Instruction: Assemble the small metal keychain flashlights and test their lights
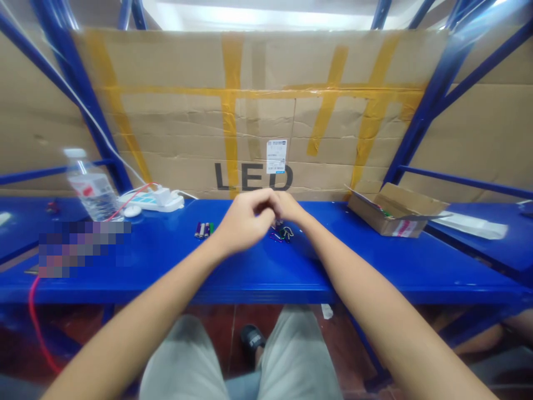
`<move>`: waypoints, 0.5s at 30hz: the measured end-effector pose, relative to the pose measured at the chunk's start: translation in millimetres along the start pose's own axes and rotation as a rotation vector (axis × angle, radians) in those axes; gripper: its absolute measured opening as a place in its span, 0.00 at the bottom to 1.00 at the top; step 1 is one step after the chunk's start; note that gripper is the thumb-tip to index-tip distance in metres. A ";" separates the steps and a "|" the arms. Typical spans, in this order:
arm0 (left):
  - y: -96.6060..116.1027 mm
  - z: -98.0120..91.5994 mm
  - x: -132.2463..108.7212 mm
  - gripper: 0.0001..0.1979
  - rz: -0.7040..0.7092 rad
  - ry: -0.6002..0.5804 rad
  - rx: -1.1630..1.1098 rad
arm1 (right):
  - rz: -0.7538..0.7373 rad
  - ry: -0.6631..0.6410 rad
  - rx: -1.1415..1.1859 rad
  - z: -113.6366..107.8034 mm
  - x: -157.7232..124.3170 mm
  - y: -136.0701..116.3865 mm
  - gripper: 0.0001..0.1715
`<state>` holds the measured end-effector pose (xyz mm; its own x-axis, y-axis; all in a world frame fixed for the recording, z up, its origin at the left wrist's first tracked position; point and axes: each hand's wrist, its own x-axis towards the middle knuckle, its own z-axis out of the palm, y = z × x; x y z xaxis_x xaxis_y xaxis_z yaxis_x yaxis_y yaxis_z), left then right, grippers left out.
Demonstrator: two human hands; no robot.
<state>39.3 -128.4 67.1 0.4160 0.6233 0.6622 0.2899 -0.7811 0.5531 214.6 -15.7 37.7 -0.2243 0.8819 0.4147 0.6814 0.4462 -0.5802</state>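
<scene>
My left hand [247, 220] and my right hand [288, 206] meet above the middle of the blue table, fingers curled and touching. Whatever they pinch between them, if anything, is hidden behind the fingers. Just below my right hand lies a small heap of carabiners [286, 234], green, purple and silvery, partly covered by the hands. To the left of my left hand, several small metallic cylinders [202, 230] in purple, silver and green lie side by side in a row on the tabletop.
An open cardboard box [403, 214] stands at the right, beside a white strip [474, 223]. At the left are a water bottle [94, 191], a white power strip [156, 200] and a red cable [32, 311]. A large taped carton [179, 133] walls off the back.
</scene>
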 end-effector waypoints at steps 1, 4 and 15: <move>-17.4 -1.5 24.8 0.10 -0.010 0.047 0.096 | 0.010 0.012 -0.005 -0.3 1.2 2.3 0.05; -76.1 6.4 53.9 0.11 -0.081 -0.019 0.385 | 0.046 0.045 -0.031 -0.4 5.1 11.2 0.05; -119.5 43.6 52.9 0.06 -0.175 -0.393 0.549 | 0.045 0.067 -0.020 1.1 9.5 21.3 0.03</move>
<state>64.2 -3.6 14.0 0.5742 0.7628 0.2973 0.7321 -0.6410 0.2305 226.2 2.4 28.5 -0.1466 0.8884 0.4349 0.7039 0.4026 -0.5851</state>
